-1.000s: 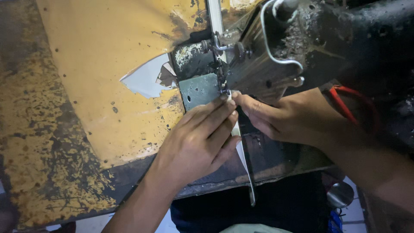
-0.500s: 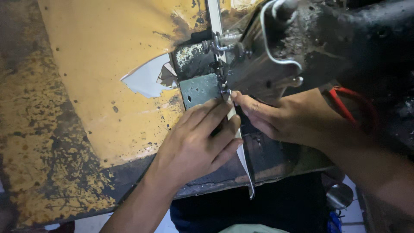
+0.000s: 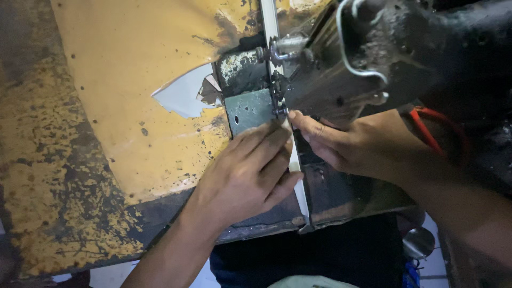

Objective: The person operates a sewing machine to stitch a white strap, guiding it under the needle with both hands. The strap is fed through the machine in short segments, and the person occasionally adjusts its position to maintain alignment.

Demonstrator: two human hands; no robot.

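Observation:
A narrow white strip point(image 3: 296, 176) runs under the presser foot point(image 3: 279, 104) of a dark, worn sewing machine point(image 3: 384, 58) and hangs over the table's near edge; it comes out again behind the foot. My left hand point(image 3: 248, 173) lies flat on the strip, fingertips on the grey metal needle plate point(image 3: 249, 111) just in front of the foot. My right hand point(image 3: 346, 146) comes from the right, its fingertips pinching the strip's edge right beside the foot. The needle itself is hidden by the machine head.
The table top point(image 3: 106, 133) is worn yellow laminate with black patches; a chipped white spot point(image 3: 184, 96) lies left of the needle plate. A red cord point(image 3: 426, 128) runs beside my right wrist. A round metal object point(image 3: 418, 242) sits below the table edge.
The hanging end of the white strip has crept slightly toward the machine. Both hands stay at the presser foot, hardly moved.

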